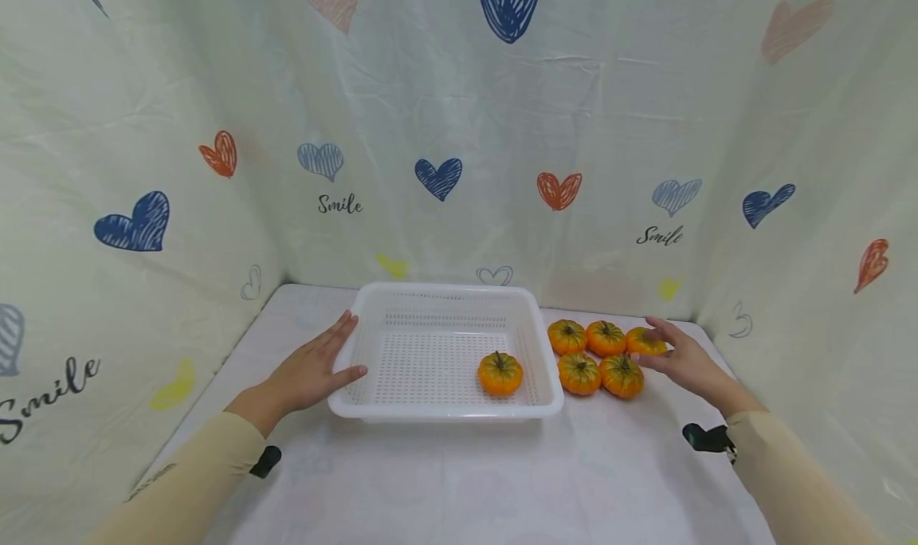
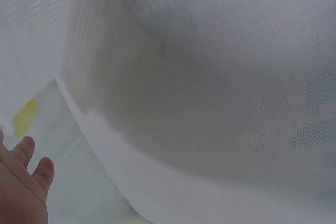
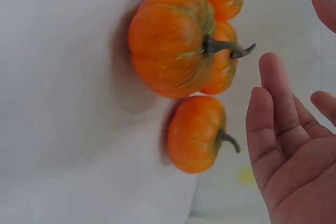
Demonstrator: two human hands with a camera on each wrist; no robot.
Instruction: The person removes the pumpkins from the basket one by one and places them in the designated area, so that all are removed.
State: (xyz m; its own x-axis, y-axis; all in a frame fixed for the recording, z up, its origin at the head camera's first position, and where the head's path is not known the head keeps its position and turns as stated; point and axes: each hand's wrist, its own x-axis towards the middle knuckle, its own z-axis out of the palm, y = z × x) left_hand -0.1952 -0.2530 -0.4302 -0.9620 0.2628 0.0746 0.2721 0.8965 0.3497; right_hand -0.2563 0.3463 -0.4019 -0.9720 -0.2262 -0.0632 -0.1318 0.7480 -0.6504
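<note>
My left hand [image 1: 304, 376] rests on the left rim of a white plastic basket [image 1: 445, 411], fingers extended and thumb reaching over the edge. Inside, near the basket's right end, sits one small orange pumpkin [image 1: 500, 376] with a dark stem. To the right of the basket, several similar pumpkins [image 1: 579, 374] stand grouped in two rows on the table. My right hand [image 1: 692, 368] hovers at the right end of this group, its fingers spread and overlapping the far right pumpkin [image 1: 641, 340] in the head view. In the right wrist view, the palm is bare beside a pumpkin [image 3: 193, 135].
A white cloth covers the table [image 1: 445, 481]. A pale curtain [image 1: 502, 115] printed with hearts and "Smile" encloses the back and both sides. The basket's perforated wall [image 2: 31, 19] shows in the left wrist view. Dark wrist-worn devices [image 1: 706, 437] sit at both cuffs.
</note>
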